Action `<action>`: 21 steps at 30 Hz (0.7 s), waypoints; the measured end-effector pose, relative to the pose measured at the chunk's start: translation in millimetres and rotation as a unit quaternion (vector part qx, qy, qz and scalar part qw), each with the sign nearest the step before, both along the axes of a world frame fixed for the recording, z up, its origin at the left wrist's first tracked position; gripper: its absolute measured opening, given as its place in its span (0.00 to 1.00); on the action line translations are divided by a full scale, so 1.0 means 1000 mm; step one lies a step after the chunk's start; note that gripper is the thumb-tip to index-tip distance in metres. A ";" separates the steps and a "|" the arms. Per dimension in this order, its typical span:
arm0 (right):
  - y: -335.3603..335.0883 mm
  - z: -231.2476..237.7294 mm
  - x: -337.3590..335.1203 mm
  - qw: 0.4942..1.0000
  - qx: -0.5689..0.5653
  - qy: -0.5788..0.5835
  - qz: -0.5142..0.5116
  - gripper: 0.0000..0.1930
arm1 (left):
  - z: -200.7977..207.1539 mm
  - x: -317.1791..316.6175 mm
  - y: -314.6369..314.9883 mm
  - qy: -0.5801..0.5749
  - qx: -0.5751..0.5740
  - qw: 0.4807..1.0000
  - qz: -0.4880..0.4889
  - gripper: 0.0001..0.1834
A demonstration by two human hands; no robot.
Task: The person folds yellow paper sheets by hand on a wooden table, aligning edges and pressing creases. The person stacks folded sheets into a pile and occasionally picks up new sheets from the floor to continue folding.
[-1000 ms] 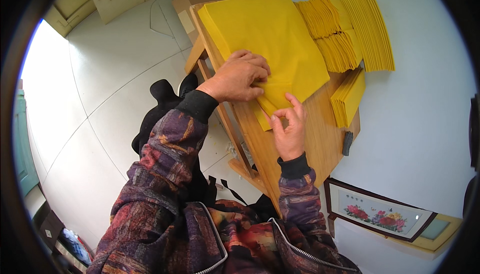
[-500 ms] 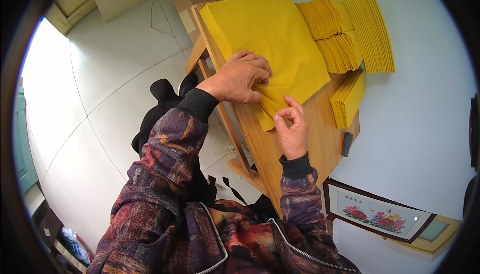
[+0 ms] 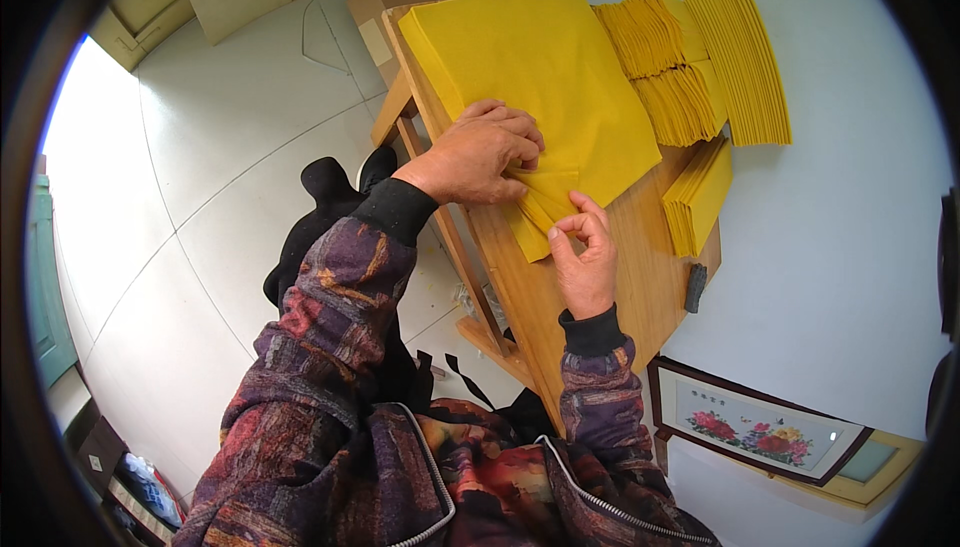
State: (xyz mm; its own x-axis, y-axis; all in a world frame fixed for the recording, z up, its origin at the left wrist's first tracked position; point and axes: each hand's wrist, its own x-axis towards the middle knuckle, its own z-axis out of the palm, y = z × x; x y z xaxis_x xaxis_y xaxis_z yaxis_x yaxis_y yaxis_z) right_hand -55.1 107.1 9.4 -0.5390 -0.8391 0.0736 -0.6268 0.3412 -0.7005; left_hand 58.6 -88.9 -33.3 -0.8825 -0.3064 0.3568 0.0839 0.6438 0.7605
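Observation:
A thick stack of large yellow sheets (image 3: 540,57), paper or thin cloth, lies on the wooden table (image 3: 640,277). At its near corner the top yellow sheet (image 3: 560,182) is bent up into creased folds. My left hand (image 3: 485,155) rests on that corner with curled fingers, the folded edge gathered under its thumb and fingertips. Beside it, lower right, my right hand (image 3: 587,259) pinches the sheet's edge between thumb and forefinger. The exact contact at the left fingertips is partly hidden by the hand.
Folded yellow bundles (image 3: 665,67) and a pleated yellow stack (image 3: 738,67) lie at the table's far right. Nearer is a smaller folded pile (image 3: 697,197), with a dark grey block (image 3: 695,288) by the edge. A cardboard box (image 3: 400,7) stands behind; a framed flower picture (image 3: 755,422) is at lower right.

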 end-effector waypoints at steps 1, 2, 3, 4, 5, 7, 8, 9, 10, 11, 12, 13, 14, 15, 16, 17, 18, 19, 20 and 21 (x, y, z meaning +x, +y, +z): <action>0.000 0.000 0.000 1.000 -0.002 0.002 0.000 0.04 | 0.000 0.000 0.000 0.000 -0.001 1.000 -0.001 0.10; 0.000 0.000 0.000 1.000 -0.003 0.002 -0.001 0.04 | 0.000 0.000 0.000 0.002 -0.001 1.000 -0.001 0.10; 0.000 0.000 0.000 1.000 -0.004 0.002 -0.002 0.04 | 0.000 0.000 0.000 0.002 -0.001 1.000 -0.003 0.10; 0.000 -0.001 0.000 1.000 -0.007 0.003 -0.002 0.04 | 0.001 0.001 0.000 0.003 0.000 1.000 -0.004 0.10; 0.000 -0.001 0.000 1.000 -0.008 0.006 -0.002 0.04 | 0.001 0.001 0.000 0.002 -0.001 1.000 -0.004 0.10; 0.000 -0.002 0.000 1.000 -0.013 0.012 0.000 0.05 | 0.002 0.001 0.000 0.000 -0.004 1.000 -0.004 0.10; 0.000 -0.002 0.000 1.000 -0.013 0.016 0.000 0.05 | 0.002 0.001 0.000 -0.001 -0.005 1.000 -0.004 0.10; -0.001 -0.002 0.000 1.000 -0.013 0.019 0.000 0.05 | 0.002 0.001 0.000 -0.001 -0.005 1.000 -0.004 0.09; -0.001 -0.001 0.000 1.000 -0.012 0.021 -0.001 0.05 | 0.002 0.001 0.001 -0.002 -0.006 1.000 -0.005 0.09; -0.001 -0.001 0.001 0.999 -0.014 0.031 0.004 0.05 | 0.002 0.001 0.001 -0.004 -0.008 1.000 -0.006 0.08; -0.002 0.000 0.002 0.999 -0.014 0.041 0.007 0.06 | 0.002 0.001 0.000 -0.007 -0.010 1.000 -0.007 0.08; -0.002 0.001 0.002 0.999 -0.008 0.047 0.003 0.06 | 0.002 0.001 0.000 -0.007 -0.011 1.000 -0.009 0.07; -0.003 0.002 0.004 0.998 -0.013 0.062 0.003 0.08 | 0.001 0.001 0.000 -0.005 -0.012 1.000 -0.007 0.07; -0.002 0.002 0.005 0.997 -0.012 0.074 -0.006 0.10 | 0.001 0.001 0.000 -0.001 -0.012 1.000 -0.005 0.07; -0.002 0.003 0.007 0.996 -0.016 0.089 -0.008 0.12 | 0.001 0.000 0.000 0.002 -0.011 1.000 -0.005 0.06; -0.002 0.003 0.009 0.992 -0.016 0.127 -0.002 0.14 | 0.000 0.000 0.000 0.008 -0.012 1.000 -0.001 0.06; -0.002 0.002 0.011 0.985 -0.021 0.168 0.010 0.16 | 0.000 0.000 0.000 0.013 -0.011 1.000 0.002 0.06; -0.001 0.002 0.012 0.977 -0.027 0.209 0.023 0.18 | 0.000 0.000 0.001 0.015 -0.008 1.000 0.002 0.06; 0.000 0.002 0.012 0.973 -0.026 0.227 0.032 0.18 | 0.000 -0.001 0.001 0.016 -0.006 1.000 0.004 0.06; 0.000 0.002 0.013 0.968 -0.026 0.244 0.043 0.18 | -0.001 -0.001 0.001 0.014 -0.001 1.000 0.005 0.06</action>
State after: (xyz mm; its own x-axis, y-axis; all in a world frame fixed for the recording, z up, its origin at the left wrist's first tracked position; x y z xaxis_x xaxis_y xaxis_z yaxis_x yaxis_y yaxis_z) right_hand -42.2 107.6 11.2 -0.3579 -0.8676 0.3453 -0.9122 0.2459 -0.3278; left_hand 57.8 -87.6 -33.8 -0.8686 -0.3148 0.3827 0.0986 0.6471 0.7560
